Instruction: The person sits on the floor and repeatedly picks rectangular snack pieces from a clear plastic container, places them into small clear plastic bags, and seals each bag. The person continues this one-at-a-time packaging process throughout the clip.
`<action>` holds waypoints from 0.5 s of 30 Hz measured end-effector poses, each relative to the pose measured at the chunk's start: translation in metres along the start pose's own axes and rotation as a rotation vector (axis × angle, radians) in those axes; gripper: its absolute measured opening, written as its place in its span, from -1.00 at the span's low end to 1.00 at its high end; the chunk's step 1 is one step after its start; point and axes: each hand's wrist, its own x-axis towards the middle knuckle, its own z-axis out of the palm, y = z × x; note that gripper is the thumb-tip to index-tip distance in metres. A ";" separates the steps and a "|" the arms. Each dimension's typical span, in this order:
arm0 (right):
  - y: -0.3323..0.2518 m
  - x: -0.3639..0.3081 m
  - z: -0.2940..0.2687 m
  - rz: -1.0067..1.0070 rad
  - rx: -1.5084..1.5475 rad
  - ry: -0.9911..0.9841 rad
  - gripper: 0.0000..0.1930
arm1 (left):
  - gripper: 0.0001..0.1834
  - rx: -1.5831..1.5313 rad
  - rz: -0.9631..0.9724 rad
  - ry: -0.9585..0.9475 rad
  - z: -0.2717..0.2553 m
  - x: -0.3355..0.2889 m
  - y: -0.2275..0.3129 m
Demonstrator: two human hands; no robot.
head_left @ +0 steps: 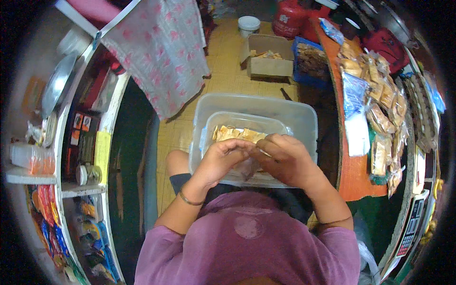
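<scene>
My left hand (227,159) and my right hand (288,160) meet over a clear plastic tub (255,99). Their fingers are closed close together. What looks like a thin see-through plastic bag (247,169) hangs between them, pinched by both, though its top edge is hidden behind my fingers. A smaller clear container (266,117) sits inside the tub. Flat golden-brown pieces, like crackers or toasted bread (230,133), lie in it just beyond my fingers. My hands cover the near part of this container.
Packed bags of bread-like pieces (380,118) cover the orange tabletop (354,178) at right, beside a white plastic packet (356,135). Beyond the tub stand a cardboard box (270,69), a blue crate (308,59) and a white bucket (249,23). Shelves (80,190) line the left, near a flowered curtain (161,52).
</scene>
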 end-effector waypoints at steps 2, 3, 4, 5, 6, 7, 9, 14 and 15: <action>0.002 -0.003 0.003 -0.077 -0.146 -0.042 -0.83 | -0.78 0.089 0.072 -0.006 0.001 -0.001 -0.003; 0.002 -0.005 0.004 -0.117 -0.228 -0.075 -0.84 | -0.79 0.116 0.110 0.000 0.002 -0.001 -0.005; 0.002 -0.007 0.004 -0.115 -0.208 -0.054 -0.84 | -0.79 0.153 0.149 -0.011 0.003 -0.001 -0.007; 0.002 -0.009 0.006 -0.123 -0.192 -0.038 -0.85 | -0.79 0.189 0.190 -0.016 0.003 -0.002 -0.008; 0.002 -0.011 0.007 -0.131 -0.172 -0.041 -0.86 | -0.79 0.246 0.196 -0.003 0.004 -0.003 -0.010; 0.002 -0.012 0.010 -0.132 -0.102 0.013 -0.88 | -0.79 0.215 0.254 0.002 0.005 -0.005 -0.011; 0.000 -0.014 0.014 -0.040 -0.007 0.089 -0.88 | -0.80 0.232 0.286 -0.012 0.006 -0.007 -0.012; -0.005 -0.020 0.024 -0.051 0.041 0.321 -0.82 | -0.80 0.324 0.384 -0.021 0.008 -0.012 -0.013; -0.007 -0.020 0.026 -0.031 0.056 0.352 -0.80 | -0.80 0.309 0.359 -0.020 0.009 -0.014 -0.012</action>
